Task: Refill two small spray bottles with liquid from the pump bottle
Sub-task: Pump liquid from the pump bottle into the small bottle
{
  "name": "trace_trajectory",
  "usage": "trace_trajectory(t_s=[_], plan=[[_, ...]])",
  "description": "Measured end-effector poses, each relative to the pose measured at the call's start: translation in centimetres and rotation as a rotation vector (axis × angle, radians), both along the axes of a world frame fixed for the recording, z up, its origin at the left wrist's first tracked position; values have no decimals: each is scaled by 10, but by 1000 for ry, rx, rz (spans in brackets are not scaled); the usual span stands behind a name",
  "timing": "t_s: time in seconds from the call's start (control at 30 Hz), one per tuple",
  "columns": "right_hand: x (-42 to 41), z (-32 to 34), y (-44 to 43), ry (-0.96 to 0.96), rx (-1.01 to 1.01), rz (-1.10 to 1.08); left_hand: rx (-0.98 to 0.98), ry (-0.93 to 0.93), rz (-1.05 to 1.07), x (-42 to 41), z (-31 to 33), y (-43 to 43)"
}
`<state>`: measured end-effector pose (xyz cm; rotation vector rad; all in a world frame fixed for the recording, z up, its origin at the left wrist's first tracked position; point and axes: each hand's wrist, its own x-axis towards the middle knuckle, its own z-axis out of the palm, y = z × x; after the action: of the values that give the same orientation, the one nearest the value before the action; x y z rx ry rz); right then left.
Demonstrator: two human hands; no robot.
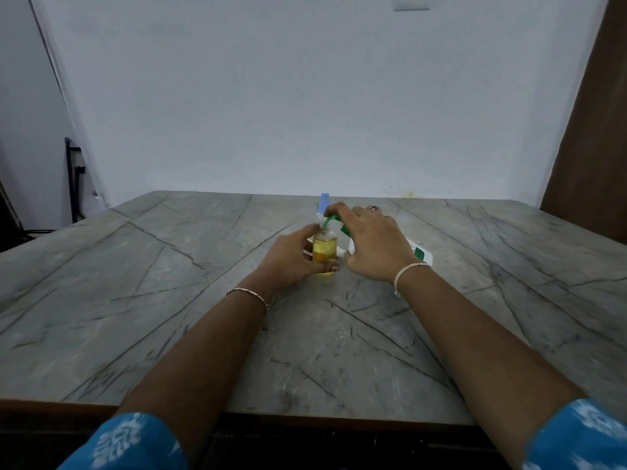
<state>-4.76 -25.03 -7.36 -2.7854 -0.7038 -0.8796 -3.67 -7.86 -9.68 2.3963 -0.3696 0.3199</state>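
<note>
- I see the left hand (293,261) wrapped around the small spray bottle (324,248), fingers (310,232) curled behind it and the thumb across its base.
- That bottle stands upright on the counter (169,300), toward the middle of the far edge; it is clear, holds yellow liquid, and its threaded neck is bare.
- The right hand (373,244) grips the pump bottle (422,254), tilted toward the left, with fingers (339,209) curled over the green pump head (330,219), which sits right at the small bottle's neck.
- The pump bottle is white with a green label patch; I cannot read any writing or brand on it.
- A second spray bottle (324,201) with a blue cap stands just behind, nearer the far edge.
- No label shows on either small bottle.
</note>
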Motion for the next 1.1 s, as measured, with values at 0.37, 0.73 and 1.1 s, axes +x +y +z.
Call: trace_trajectory(t_s=[0.37, 0.73, 1.1], plan=[[0, 2, 1, 37, 2, -1, 9, 14, 5, 1, 1, -1], [1, -3, -4, 28, 5, 2, 13, 11, 9, 0, 1, 0], [3, -1, 0, 48, 38, 26, 3, 19, 9, -2, 2, -1]])
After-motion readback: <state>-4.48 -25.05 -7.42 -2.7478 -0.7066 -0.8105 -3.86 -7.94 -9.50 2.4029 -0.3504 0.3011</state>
